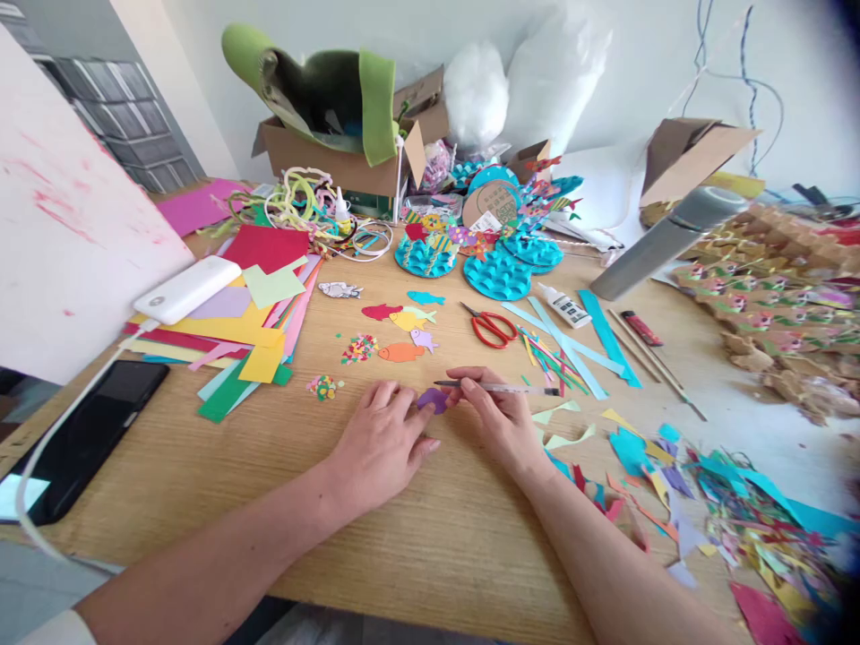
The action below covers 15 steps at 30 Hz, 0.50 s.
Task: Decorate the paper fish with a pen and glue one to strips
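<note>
My right hand (495, 419) grips a slim pen (501, 388) with a translucent barrel, its dark tip pointing left. Just below that tip lies a small purple paper cutout (432, 400). The fingertips of my left hand (384, 430) rest on the table and on the cutout's lower left edge, with the thumb apart. Beyond my hands are an orange paper fish (401, 353), a yellow paper fish (408, 319), a red paper fish (382, 312), a lilac paper fish (425, 339) and a blue paper fish (426, 297). Small paper dots (359, 349) form a pile beside the orange fish.
Red-handled scissors (494, 330) and a glue bottle (564, 306) lie beyond my right hand. Coloured paper sheets (259, 345), a power bank (188, 288) and a phone (87, 439) are at left. Paper scraps (745, 502) cover the right side; a grey flask (665, 242) stands behind.
</note>
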Each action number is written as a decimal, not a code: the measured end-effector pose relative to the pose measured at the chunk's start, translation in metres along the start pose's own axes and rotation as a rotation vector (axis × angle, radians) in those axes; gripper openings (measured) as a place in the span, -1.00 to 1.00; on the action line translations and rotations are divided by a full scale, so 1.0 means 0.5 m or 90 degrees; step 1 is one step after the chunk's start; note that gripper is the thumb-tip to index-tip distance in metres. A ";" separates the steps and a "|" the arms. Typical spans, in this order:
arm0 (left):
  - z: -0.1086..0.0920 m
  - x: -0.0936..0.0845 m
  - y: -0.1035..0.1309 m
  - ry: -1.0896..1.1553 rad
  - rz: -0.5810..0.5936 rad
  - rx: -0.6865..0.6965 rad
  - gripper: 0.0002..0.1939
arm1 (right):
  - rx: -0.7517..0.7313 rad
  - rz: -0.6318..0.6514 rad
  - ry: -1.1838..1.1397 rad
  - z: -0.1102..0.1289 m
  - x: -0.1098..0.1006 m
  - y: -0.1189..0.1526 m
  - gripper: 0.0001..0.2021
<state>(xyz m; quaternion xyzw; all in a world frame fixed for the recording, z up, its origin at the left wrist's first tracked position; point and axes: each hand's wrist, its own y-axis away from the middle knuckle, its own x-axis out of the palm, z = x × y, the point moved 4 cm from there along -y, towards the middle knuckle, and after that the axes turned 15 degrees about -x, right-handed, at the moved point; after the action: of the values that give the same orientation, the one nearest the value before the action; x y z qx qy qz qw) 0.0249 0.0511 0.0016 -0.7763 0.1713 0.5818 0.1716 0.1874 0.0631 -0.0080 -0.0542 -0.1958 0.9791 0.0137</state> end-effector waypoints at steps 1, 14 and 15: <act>0.001 0.000 -0.001 -0.005 -0.001 0.002 -0.62 | 0.012 0.006 0.008 -0.001 0.002 0.001 -0.69; -0.006 -0.008 0.004 -0.033 -0.023 0.002 -0.65 | 0.065 0.010 0.056 -0.008 0.003 0.003 -0.70; -0.008 -0.007 0.005 -0.034 -0.012 -0.002 -0.66 | 0.069 0.009 0.056 -0.010 0.002 0.004 -0.71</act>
<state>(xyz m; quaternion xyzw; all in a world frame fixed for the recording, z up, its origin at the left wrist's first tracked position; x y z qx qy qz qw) 0.0260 0.0473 0.0060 -0.7626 0.1583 0.6007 0.1804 0.1867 0.0630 -0.0133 -0.0976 -0.1414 0.9850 0.0186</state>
